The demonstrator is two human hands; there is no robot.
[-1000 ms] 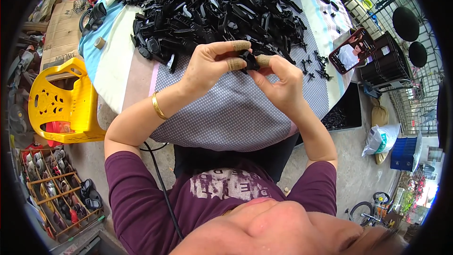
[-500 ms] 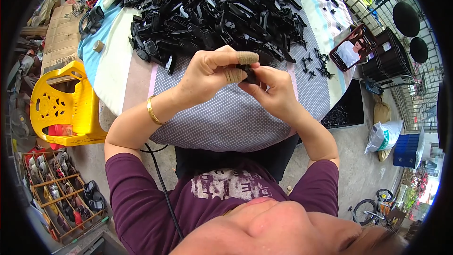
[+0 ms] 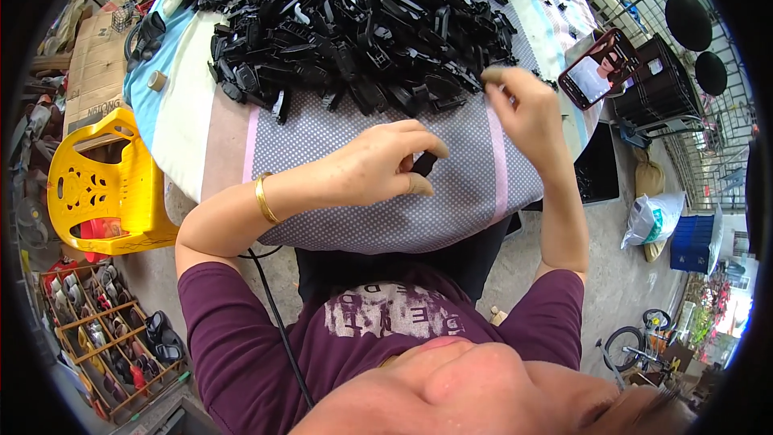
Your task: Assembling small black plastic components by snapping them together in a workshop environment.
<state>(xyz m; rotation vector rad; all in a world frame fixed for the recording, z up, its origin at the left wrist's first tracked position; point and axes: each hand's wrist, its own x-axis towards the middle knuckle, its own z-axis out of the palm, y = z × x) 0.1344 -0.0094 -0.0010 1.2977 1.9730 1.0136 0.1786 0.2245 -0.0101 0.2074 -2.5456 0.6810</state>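
My left hand (image 3: 378, 167) hovers over the near part of the table and pinches a small black plastic part (image 3: 423, 163) between thumb and fingers; a gold bangle sits on that wrist. My right hand (image 3: 522, 106) is stretched out to the right edge of a big heap of black plastic parts (image 3: 354, 20), its fingertips touching small pieces there. Whether it holds one is hidden by the fingers. The heap covers the far half of the round table with a dotted grey cloth (image 3: 338, 137).
A phone with a lit screen (image 3: 600, 68) lies at the table's right edge. A yellow plastic chair (image 3: 97, 185) stands to the left, a shoe rack (image 3: 105, 338) below it. Black crate, sacks and a blue bin stand at the right.
Earlier both hands worked together on one black part at the table's middle. Now my right hand has let go and reached out to the heap, while my left keeps the part.
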